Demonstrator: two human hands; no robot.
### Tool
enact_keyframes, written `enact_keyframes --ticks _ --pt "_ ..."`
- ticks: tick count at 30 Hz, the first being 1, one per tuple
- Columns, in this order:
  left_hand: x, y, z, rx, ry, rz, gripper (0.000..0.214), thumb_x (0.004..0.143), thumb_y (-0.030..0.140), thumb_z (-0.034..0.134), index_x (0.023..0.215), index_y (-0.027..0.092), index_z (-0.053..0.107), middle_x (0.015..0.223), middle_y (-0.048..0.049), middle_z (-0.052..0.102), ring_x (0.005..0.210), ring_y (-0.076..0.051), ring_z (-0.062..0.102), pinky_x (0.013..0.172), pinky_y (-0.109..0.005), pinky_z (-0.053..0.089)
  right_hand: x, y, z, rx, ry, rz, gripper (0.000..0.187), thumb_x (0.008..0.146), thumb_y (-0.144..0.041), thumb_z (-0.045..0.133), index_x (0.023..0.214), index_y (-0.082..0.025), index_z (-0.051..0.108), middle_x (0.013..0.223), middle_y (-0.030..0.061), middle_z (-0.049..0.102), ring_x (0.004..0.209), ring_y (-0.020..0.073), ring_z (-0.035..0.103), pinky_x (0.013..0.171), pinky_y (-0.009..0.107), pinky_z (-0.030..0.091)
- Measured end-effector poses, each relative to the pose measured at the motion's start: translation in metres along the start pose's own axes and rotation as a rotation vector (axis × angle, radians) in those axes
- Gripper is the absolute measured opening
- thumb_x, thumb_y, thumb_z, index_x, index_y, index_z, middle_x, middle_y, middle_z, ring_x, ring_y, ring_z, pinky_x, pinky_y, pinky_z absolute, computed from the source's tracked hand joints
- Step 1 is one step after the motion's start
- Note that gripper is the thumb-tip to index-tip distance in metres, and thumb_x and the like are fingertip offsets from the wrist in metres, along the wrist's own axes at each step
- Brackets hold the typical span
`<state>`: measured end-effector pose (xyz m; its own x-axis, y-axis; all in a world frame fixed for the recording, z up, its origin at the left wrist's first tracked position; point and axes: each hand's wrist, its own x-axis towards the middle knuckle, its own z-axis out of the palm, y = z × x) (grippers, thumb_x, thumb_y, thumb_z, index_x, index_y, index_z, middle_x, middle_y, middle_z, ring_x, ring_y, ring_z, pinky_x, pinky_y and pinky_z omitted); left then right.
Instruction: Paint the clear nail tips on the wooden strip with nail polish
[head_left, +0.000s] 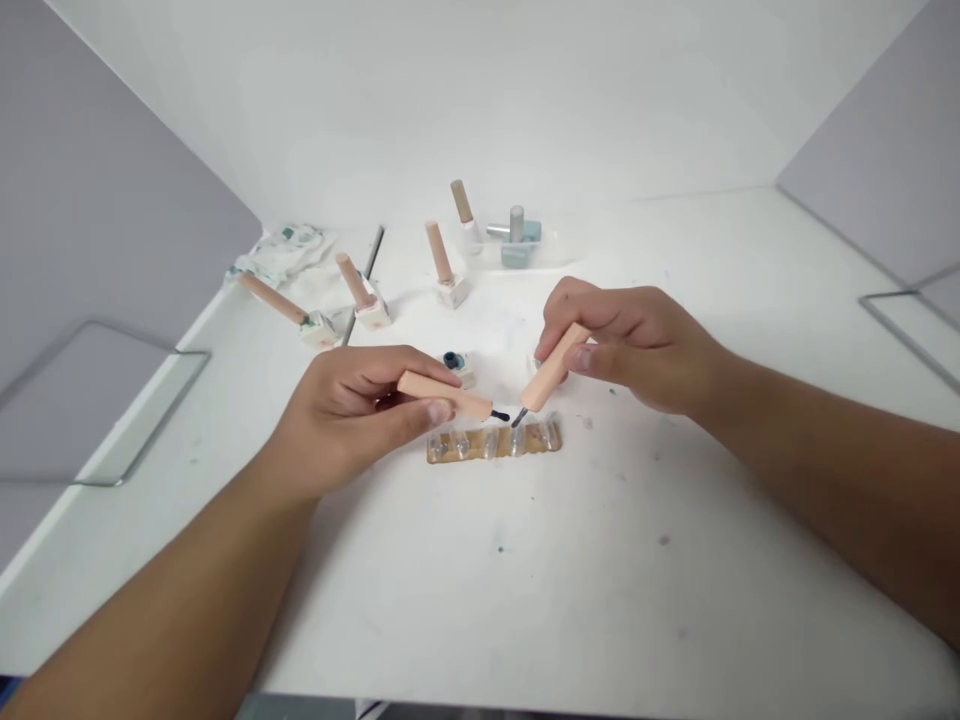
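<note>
Mid-frame, the left hand (367, 405) pinches a peach-handled brush (446, 394), the right hand (630, 335) a second brush (553, 370). Their dark bristles nearly meet (perhaps touch) by the clear nail tips (490, 443); a slight wobble could mix coatings or smudge one.

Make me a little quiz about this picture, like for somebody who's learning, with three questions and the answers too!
1. True or false: the left hand and the right hand each hold a straight, peach-coloured brush handle.

2. Which is nearest to the dark brush tips?
A) the crumpled white tissue
B) the flat, gold-brown strip
C) the slim grey rod

3. How many clear, glossy, nail-shaped pieces sit along that strip?

Key: 1. True. 2. B. 3. Five.
</note>
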<state>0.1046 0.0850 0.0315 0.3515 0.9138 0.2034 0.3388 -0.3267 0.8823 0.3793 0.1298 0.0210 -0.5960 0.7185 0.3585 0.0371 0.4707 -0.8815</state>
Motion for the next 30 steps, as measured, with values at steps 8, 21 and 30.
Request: enact_keyframes --ticks 8,21,30 --pt "-0.0004 0.0095 0.0011 0.039 -0.135 0.083 0.016 0.081 0.020 0.074 0.092 0.030 0.077 0.061 0.0012 0.064 0.048 -0.010 0.051 0.041 -0.022 0.036 0.0026 -0.0009 -0.0058 -0.201 -0.167 -0.023 0.012 0.089 -0.024 0.060 0.087 -0.024 0.072 0.082 0.0016 0.060 0.078 0.0144 0.056 0.066 0.029 0.045" --pt "0.0024 0.0102 0.0029 0.117 -0.178 0.095 0.005 0.083 0.026 0.073 0.086 0.028 0.076 0.063 -0.0007 0.064 0.049 -0.011 0.051 0.041 -0.023 0.038 0.0046 -0.0005 -0.0025 -0.280 -0.124 -0.055 0.011 0.086 -0.023 0.064 0.079 -0.023 0.072 0.075 -0.0004 0.058 0.072 0.0120 0.052 0.066 0.027 0.040" --pt "0.0027 0.0102 0.0035 0.127 -0.193 0.135 0.009 0.083 0.023 0.072 0.089 0.028 0.075 0.064 -0.0008 0.063 0.052 -0.013 0.051 0.045 -0.026 0.037 0.0056 -0.0018 -0.0020 -0.331 -0.152 -0.059 0.014 0.086 -0.017 0.061 0.079 -0.023 0.072 0.073 -0.0007 0.057 0.073 0.0121 0.052 0.066 0.027 0.040"
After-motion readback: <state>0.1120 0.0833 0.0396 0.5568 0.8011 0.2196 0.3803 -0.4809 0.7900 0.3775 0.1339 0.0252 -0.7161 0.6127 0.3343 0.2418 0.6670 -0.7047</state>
